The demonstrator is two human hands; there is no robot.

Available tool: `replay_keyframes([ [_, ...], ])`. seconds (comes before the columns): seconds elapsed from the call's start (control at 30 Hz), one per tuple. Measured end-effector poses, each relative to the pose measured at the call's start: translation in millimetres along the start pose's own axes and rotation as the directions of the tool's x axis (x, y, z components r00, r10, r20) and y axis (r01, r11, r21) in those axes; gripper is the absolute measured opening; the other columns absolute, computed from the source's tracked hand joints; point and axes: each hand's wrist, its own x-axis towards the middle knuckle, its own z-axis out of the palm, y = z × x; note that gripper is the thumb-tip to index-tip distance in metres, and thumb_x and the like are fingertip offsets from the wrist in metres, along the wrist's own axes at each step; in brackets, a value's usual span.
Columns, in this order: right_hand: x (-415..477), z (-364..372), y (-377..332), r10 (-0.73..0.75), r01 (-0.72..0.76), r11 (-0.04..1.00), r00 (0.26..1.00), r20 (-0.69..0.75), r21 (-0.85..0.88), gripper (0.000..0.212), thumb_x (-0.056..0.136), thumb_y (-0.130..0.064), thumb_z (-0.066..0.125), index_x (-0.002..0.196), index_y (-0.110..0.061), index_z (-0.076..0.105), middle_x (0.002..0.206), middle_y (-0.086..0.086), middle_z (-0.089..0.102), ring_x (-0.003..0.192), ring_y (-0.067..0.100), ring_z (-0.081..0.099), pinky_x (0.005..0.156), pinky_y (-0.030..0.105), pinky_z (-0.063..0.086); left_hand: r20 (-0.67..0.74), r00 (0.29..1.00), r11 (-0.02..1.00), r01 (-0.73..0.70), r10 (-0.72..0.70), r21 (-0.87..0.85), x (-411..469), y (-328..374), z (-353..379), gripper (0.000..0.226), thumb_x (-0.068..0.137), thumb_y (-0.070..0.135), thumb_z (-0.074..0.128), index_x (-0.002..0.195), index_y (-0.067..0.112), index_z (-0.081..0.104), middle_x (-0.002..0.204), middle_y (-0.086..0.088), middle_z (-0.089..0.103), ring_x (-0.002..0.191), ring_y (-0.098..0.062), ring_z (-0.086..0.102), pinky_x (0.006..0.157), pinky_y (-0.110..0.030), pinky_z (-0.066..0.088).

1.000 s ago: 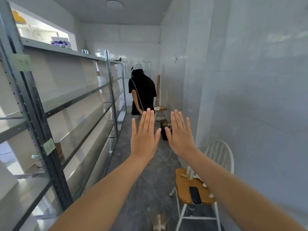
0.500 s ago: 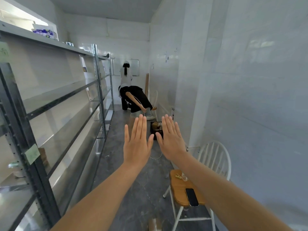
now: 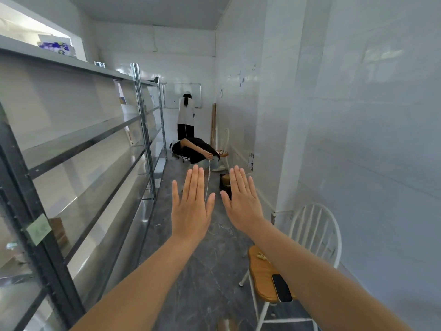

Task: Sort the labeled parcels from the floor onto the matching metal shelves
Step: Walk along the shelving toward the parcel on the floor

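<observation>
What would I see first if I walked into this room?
Two bare hands jump out first: the left hand and the right hand, held out flat side by side in the middle, holding nothing. Long grey metal shelves run down the left wall. At the lower right stands a white chair with a wooden seat, and a black phone lies on it.

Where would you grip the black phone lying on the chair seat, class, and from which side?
Probably pinch the phone across its two long edges, near mid-length, coming down from above. It lies flat on the wooden seat, so its underside is closed off, and its narrow width suits a thumb-and-finger span.
</observation>
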Motion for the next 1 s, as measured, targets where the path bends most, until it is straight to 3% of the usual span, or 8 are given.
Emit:
replay_keyframes([
  [0.27, 32.2, 30.4, 27.1, -0.018, 0.016, 0.998, 1.0, 0.021, 0.067, 0.065, 0.105, -0.043, 0.015, 0.157, -0.007, -0.002, 0.166, 0.009, -0.007, 0.152, 0.02, -0.011, 0.124, 0.037, -0.007, 0.04, 0.999, 0.999, -0.021, 0.019, 0.028, 19.8, 16.1, 43.8, 0.065, 0.106, 0.046, 0.019, 0.16, 0.011, 0.007, 0.169, -0.003, 0.005, 0.155, -0.016, 0.003, 0.125, -0.053, 0.011],
  [0.47, 60.8, 58.1, 60.3, -0.039, 0.037, 0.996, 0.999, 0.026, 0.085, 0.076, 0.093, -0.049, -0.004, 0.157, -0.007, -0.002, 0.166, 0.009, -0.007, 0.152, 0.019, -0.012, 0.123, 0.036, -0.008, 0.054, 0.998, 0.999, -0.02, 0.018, 0.042, 46.1, 30.6, 83.8, 0.065, 0.107, 0.042, 0.029, 0.16, 0.011, 0.009, 0.169, -0.003, 0.006, 0.155, -0.016, 0.003, 0.124, -0.054, 0.014],
  [0.7, 90.5, 82.0, 110.5, -0.028, 0.024, 0.996, 0.999, 0.041, 0.081, 0.066, 0.105, -0.042, 0.016, 0.157, -0.006, -0.001, 0.166, 0.01, -0.005, 0.152, 0.02, -0.01, 0.124, 0.038, -0.006, 0.086, 0.996, 0.999, -0.007, 0.003, 0.051, 81.2, 55.4, 125.9, 0.066, 0.107, 0.046, 0.021, 0.16, 0.012, 0.004, 0.169, -0.002, 0.0, 0.155, -0.014, -0.002, 0.125, -0.053, 0.007],
  [1.0, 94.8, 111.1, 164.1, -0.023, 0.015, 0.996, 0.995, 0.094, 0.086, 0.065, 0.105, -0.042, 0.015, 0.157, -0.005, -0.001, 0.166, 0.01, -0.006, 0.152, 0.021, -0.01, 0.124, 0.039, -0.005, 0.129, 0.991, 0.998, 0.023, -0.031, 0.06, 85.7, 92.1, 173.6, 0.066, 0.107, 0.045, 0.022, 0.16, 0.012, 0.002, 0.169, -0.002, -0.001, 0.155, -0.014, -0.002, 0.125, -0.053, 0.009],
])
